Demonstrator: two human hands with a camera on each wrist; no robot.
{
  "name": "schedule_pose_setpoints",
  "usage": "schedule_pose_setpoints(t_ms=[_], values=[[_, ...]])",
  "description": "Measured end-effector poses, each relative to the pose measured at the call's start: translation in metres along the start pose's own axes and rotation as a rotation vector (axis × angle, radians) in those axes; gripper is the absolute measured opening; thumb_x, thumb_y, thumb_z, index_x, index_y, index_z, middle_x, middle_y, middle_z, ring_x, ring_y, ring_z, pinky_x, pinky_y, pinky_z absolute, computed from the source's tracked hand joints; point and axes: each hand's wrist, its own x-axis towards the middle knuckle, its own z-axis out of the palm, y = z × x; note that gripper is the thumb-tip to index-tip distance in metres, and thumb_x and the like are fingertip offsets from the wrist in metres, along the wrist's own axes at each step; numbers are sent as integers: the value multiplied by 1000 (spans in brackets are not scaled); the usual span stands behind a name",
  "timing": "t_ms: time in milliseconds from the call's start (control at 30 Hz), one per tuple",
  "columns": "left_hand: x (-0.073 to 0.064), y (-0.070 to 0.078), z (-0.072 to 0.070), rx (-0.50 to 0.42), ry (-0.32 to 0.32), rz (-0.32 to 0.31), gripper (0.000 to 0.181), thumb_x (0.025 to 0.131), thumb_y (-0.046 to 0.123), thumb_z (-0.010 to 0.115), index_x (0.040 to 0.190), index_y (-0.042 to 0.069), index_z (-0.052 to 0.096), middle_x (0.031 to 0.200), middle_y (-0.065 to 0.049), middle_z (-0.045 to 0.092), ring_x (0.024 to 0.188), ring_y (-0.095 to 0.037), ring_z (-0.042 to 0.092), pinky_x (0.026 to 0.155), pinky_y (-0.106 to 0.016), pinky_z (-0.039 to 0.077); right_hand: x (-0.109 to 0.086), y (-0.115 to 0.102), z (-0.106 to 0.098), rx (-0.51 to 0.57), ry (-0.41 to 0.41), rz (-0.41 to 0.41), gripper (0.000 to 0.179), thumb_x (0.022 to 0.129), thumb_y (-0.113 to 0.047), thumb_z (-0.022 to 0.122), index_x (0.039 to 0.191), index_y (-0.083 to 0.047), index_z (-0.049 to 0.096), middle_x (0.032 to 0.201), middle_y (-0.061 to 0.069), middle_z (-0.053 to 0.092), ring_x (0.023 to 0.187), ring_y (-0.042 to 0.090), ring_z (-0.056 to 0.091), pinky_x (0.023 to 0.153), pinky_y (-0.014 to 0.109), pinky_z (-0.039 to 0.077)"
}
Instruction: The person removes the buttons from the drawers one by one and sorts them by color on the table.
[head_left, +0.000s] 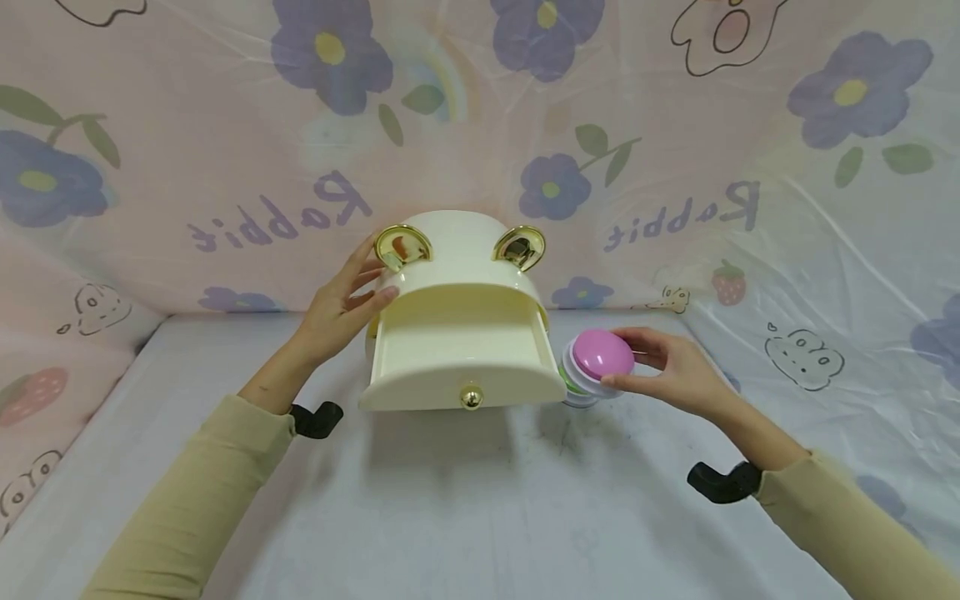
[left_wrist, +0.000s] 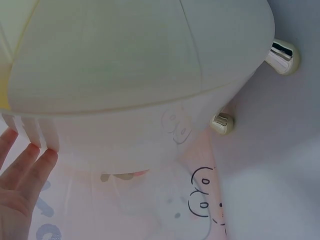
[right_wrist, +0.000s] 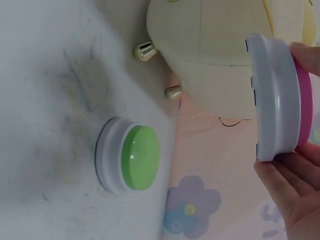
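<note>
A cream drawer box (head_left: 459, 242) with two gold ears stands against the backdrop. Its drawer (head_left: 420, 390) is pulled out toward me, its visible inside bare, a gold knob (head_left: 471, 396) on its front. My left hand (head_left: 336, 307) rests on the box's left side with spread, nearly straight fingers, thumb near the front edge. To the right of the drawer, my right hand (head_left: 678, 368) holds a push button (head_left: 602, 353) with a pink top and white base between thumb and fingers. This button is raised above a similar green-topped button (right_wrist: 141, 157), which sits on the white surface.
Short gold feet (right_wrist: 145, 51) hold the box up off the white tabletop (head_left: 465, 517). A pink patterned cloth (head_left: 465, 150) with flowers hangs right behind the box and along both sides. Black curved pieces (head_left: 723, 482) stick out at both wrists.
</note>
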Motion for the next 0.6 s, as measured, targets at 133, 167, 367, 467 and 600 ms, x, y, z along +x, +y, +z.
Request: schedule_pose_setpoints(t_ms=[133,167,367,467,600], values=[[5,-14,1,11,13,11,70,92,30,56,145,46,13,145,-10,35,136,-25,34,110,-48,33,-2,9,5,44,-1,19,63,74,-31,77,127,-8,52,125,5,57,114,24,57,87,11,49],[7,-18,1,14,17,15,70,92,31,56,145,46,13,145,-9,35,135,-24,34,110,-48,34,-3,11,6,51,1,26,63,74,-31,77,127,-8,52,125,6,57,115,25,57,87,10,48],[8,-24,1,13,26,24,70,92,33,56,145,46,13,145,-8,35,135,-23,35,110,-47,34,-8,22,13,52,20,52,63,74,-33,77,127,-8,52,125,9,57,114,27,57,88,20,51],[5,-16,2,5,20,12,70,92,30,56,144,48,12,145,-9,34,135,-24,34,110,-47,33,-10,27,16,49,27,56,64,74,-32,77,126,-7,52,125,12,56,114,29,57,90,30,51],[0,0,2,3,15,2,70,93,25,55,146,43,12,146,-12,33,136,-27,33,111,-48,33,-12,34,20,47,29,77,65,74,-33,78,127,-5,51,126,14,56,115,30,57,91,33,50]])
